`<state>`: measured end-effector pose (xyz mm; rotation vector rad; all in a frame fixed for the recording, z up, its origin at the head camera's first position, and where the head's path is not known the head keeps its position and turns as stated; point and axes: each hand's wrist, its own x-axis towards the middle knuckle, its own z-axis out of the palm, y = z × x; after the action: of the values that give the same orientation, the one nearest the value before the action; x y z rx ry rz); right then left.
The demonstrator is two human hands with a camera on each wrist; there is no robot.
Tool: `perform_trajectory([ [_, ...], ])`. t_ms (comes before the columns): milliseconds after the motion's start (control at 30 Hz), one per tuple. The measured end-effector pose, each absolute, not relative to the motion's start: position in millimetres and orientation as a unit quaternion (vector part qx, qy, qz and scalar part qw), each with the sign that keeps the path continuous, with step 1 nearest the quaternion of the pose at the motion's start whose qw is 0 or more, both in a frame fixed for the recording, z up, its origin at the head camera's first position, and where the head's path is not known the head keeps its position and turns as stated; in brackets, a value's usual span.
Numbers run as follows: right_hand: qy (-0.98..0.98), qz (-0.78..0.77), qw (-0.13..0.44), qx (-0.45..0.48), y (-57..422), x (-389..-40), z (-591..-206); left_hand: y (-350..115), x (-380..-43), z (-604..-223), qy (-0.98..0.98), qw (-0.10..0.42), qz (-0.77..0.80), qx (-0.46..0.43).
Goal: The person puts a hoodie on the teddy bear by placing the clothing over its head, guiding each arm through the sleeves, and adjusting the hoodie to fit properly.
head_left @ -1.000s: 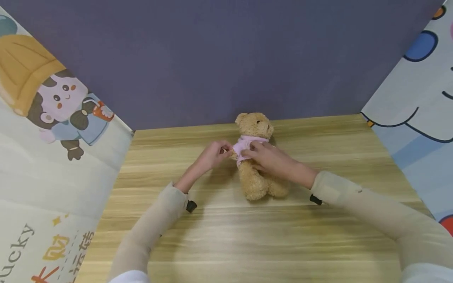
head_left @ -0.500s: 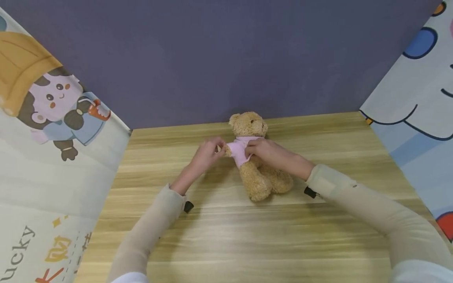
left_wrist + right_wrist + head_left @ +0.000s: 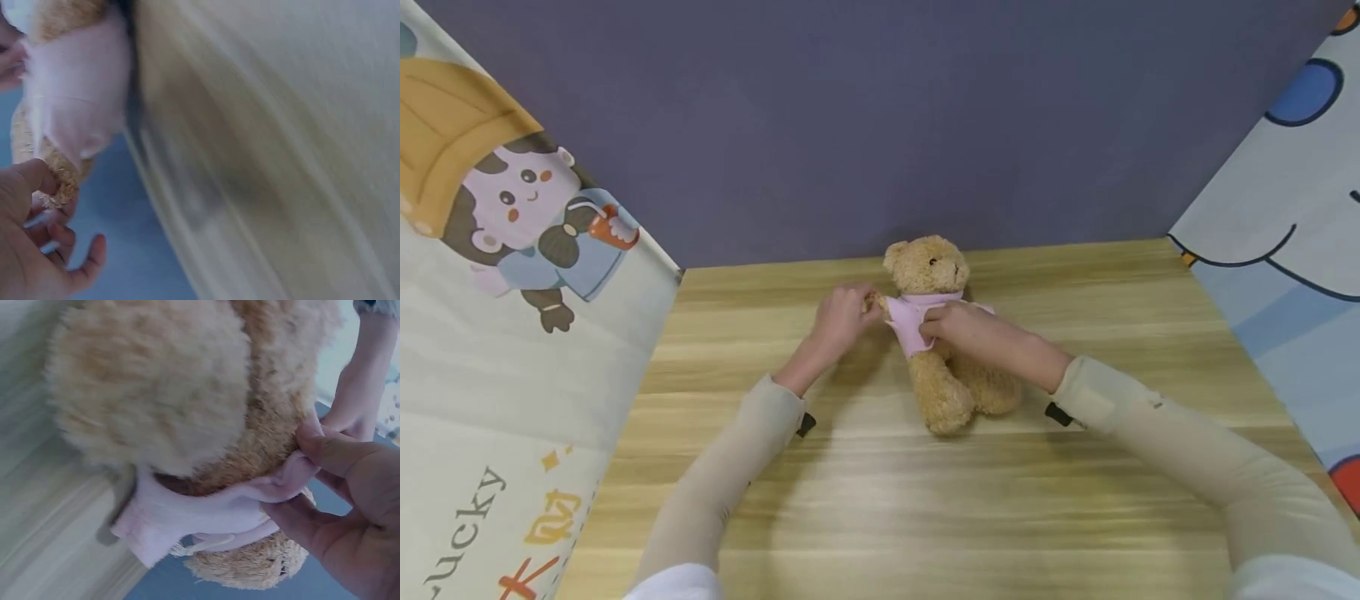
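Observation:
A tan teddy bear (image 3: 938,392) in a pink shirt (image 3: 910,323) sits at the back of the table, its head turned to the right. My left hand (image 3: 838,323) pinches the bear's arm on the left side. In the left wrist view, furry paw (image 3: 62,181) pokes out of the sleeve between thumb and fingers, while the other fingers of the left hand (image 3: 25,237) are spread. At the bear's front, my right hand (image 3: 973,332) covers part of the shirt. The right wrist view shows the right hand (image 3: 369,512) pinching the shirt's hem (image 3: 287,481) near the belly.
The wood-grain table (image 3: 880,508) ends at a dark blue-grey wall (image 3: 775,133) just behind the bear. A cartoon-printed panel (image 3: 512,333) flanks it on the left, and another printed panel (image 3: 1285,333) on the right.
The bear's body has shifted slightly left and its arm on the left is drawn out and up by the left hand. The right hand's fingers have closed on the shirt, which lies lower over the belly.

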<state>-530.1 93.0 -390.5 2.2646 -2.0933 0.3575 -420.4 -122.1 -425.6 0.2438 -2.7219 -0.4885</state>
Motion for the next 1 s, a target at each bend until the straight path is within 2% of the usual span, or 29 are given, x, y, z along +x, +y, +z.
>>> perform_trajectory([
  [133,-0.682,0.12,0.041,0.72,94.4,-529.0,-396.2,-123.6,-428.0,-432.7,-0.969,0.184,-0.159,0.049],
  [333,-0.714,0.114,0.1,0.684,90.8,-528.1,-400.9,-112.2,-417.1,-432.8,-0.971,0.176,-0.158,0.045],
  [467,-0.714,0.086,0.113,0.685,87.4,-524.6,-397.5,-117.4,-415.7,-429.9,-0.976,0.176,-0.127,0.031],
  [567,-0.712,0.065,0.109,0.691,87.8,-520.0,-396.3,-129.2,-420.3,-428.3,-0.974,0.175,-0.137,0.042],
  [733,-0.724,0.094,0.095,0.677,93.6,-520.1,-403.3,-130.6,-421.6,-432.0,-0.976,0.135,-0.173,0.02],
  [900,-0.704,0.175,0.03,0.688,102.2,-530.2,-406.4,-120.7,-404.4,-433.9,-0.973,0.107,-0.201,0.035],
  [1000,-0.713,0.227,-0.004,0.663,113.6,-542.4,-408.2,-121.2,-399.1,-433.0,-0.973,0.092,-0.205,0.046],
])
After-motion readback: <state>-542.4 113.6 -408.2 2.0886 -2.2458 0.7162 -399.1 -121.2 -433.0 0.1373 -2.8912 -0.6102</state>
